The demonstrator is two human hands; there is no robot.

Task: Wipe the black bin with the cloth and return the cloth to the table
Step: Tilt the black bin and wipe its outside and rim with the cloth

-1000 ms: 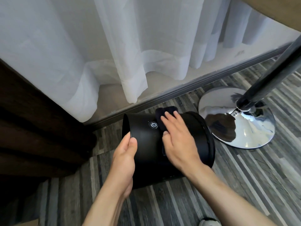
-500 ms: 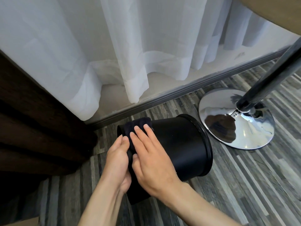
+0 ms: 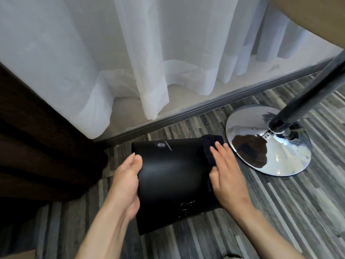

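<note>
The black bin lies on its side on the striped floor, a small round logo near its upper edge and white scuffs low on its wall. My left hand grips the bin's left end, thumb on top. My right hand lies flat on the bin's right end and presses a dark cloth against the wall. Only the cloth's upper part and a strip by my palm show; the rest is under the hand.
A chrome round table base with a dark pole stands just right of the bin. White sheer curtains hang behind along a grey floor rail. A dark brown curtain fills the left. The tabletop's edge shows top right.
My right hand has slid the cloth from the bin's left end across to its right end. My left hand has shifted back to grip the left end, and the bin has turned slightly.
</note>
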